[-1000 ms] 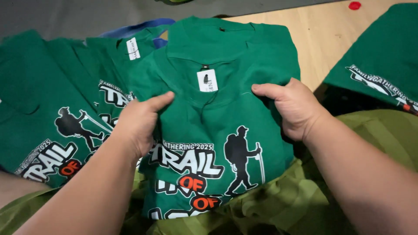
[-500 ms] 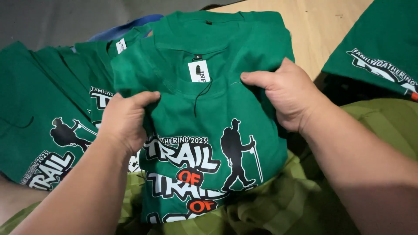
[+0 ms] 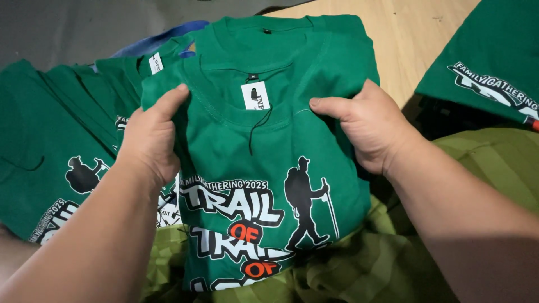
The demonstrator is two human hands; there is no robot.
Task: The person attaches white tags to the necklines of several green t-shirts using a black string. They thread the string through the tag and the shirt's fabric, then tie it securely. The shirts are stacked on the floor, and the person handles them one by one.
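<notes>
Both hands gripping a folded green T-shirt above a spread of like shirts.

Largest to smallest: the olive-green cloth (image 3: 359, 269) covers the lower field; green shirts (image 3: 50, 146) lie at left, and another shirt (image 3: 488, 62) rests on the wooden floor (image 3: 415, 33) at right. The folded green T-shirt (image 3: 264, 151), printed with a hiker figure, sits centre. The left hand (image 3: 149, 140) and right hand (image 3: 370, 126) each clutch one shoulder edge, thumbs on top. A white tag (image 3: 255, 95) hangs at the collar.
</notes>
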